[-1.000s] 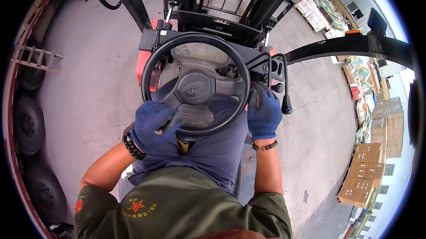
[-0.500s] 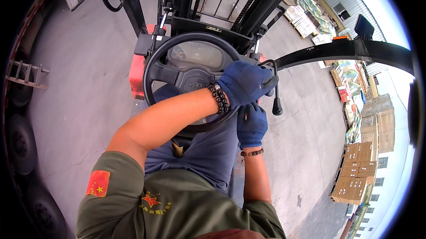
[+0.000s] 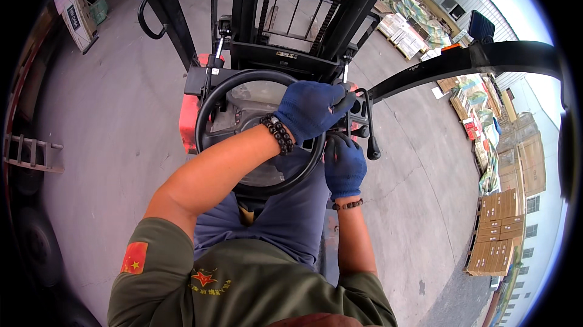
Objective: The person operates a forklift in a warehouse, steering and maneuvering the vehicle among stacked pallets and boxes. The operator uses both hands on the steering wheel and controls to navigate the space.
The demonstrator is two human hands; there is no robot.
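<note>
My left hand [image 3: 312, 110], in a blue knit glove with dark fingertips, is closed on the upper right rim of the black steering wheel [image 3: 204, 121]. My left forearm crosses over the wheel and hides part of its hub. Just right of the lower rim, my right hand [image 3: 345, 168], gloved alike, has its fingers bent over; what lies under them is hidden. Black control levers stand beyond and beside it, one with a long drooping knob [image 3: 373, 149]. A smaller lever knob [image 3: 361, 131] shows just above my right fingers.
Ahead rises a forklift mast [image 3: 252, 11] with a load backrest. A black overhead guard post [image 3: 461, 62] arches on the right. Carton stacks [image 3: 495, 233] and wrapped pallets [image 3: 404, 35] line the right side. On the left are vehicle wheels [image 3: 39, 245] and a ladder-like frame [image 3: 33, 154].
My left hand has moved left along the rim, uncovering more levers. The steering wheel has turned. My right hand stays almost in place. The surroundings have shifted slightly in view.
</note>
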